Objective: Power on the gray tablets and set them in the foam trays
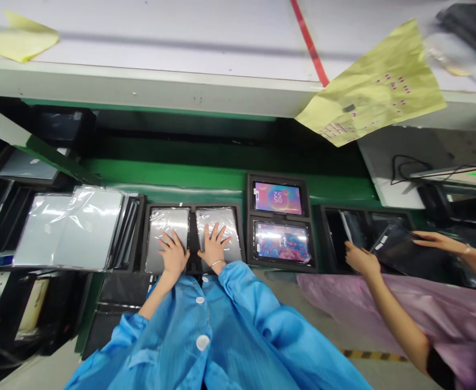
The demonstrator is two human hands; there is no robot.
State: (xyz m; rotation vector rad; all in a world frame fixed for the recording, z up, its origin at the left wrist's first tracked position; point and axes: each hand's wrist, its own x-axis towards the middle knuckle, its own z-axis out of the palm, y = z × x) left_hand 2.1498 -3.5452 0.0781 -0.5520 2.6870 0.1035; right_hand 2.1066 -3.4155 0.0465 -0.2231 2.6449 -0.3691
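Two silver-backed tablets in clear plastic film lie face down, side by side, in a black foam tray (192, 238). My left hand (173, 253) rests flat on the left tablet (156, 225), fingers spread. On the right tablet (205, 216) lies my right hand (214, 246), its fingers also spread. Just right of them, a second foam tray (278, 218) holds two tablets with lit screens, the upper tablet (277, 199) and the lower tablet (282, 241).
At left, wrapped silver tablets (65, 227) lie over a tray of upright ones. A co-worker's hands (362, 260) handle a dark tablet (404, 249) over another tray at right. A white shelf (160, 81) crosses above, with a yellow sheet (378, 86) hanging from it.
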